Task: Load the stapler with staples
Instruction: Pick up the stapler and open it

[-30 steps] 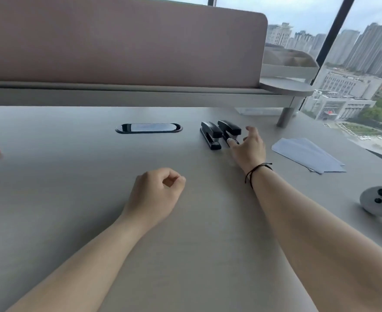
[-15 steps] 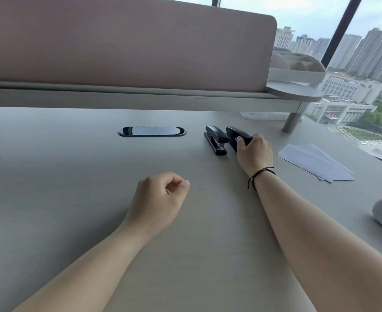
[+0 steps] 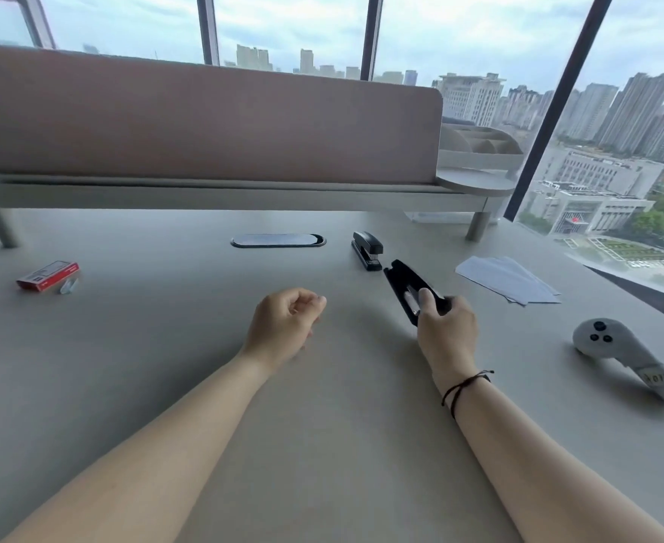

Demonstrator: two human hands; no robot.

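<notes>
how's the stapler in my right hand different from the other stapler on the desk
The held stapler is lifted off the desk in the right hand; the other stapler lies flat, untouched. The held one shows a silvery metal part; the other shows only black. The held one is nearer you. Both are black.

Grey desk (image 3: 87,386), pink divider (image 3: 205,123), city-view windows (image 3: 459,37)

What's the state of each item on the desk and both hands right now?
held stapler: lifted off the desk, gripped by right hand
second stapler: closed, resting on desk
red staple box: lying flat, far left
staple strip: loose beside the box
papers: flat, fanned stack
controller: lying on desk, untouched
left hand: loose fist, empty
right hand: closed on the stapler
</notes>
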